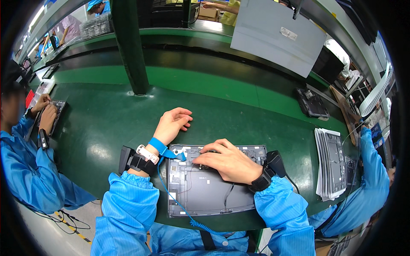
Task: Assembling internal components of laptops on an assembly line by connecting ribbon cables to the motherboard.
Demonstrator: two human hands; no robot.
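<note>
A dark grey laptop casing (213, 192) lies in front of me on the green bench, its inner side up with thin cables and small fittings. My right hand (232, 162) rests palm down over the casing's upper middle, fingers stretched and apart. Under its thumb shows part of a small dark board (206, 167), mostly covered by the hand. Beyond the casing's upper left corner, my left hand (171, 124) hovers with loosely bent fingers and nothing visible in them. A blue wrist strap (159, 146) circles my left wrist, and its coiled cord (197, 223) runs down across the casing.
At the right stands a stack of laptop casings (331, 166) interleaved with white sheets. Another dark part (314, 103) lies farther back. A green post (130, 51) rises from the bench, and a grey panel (277, 36) hangs at the back. Co-workers in blue sit on both sides.
</note>
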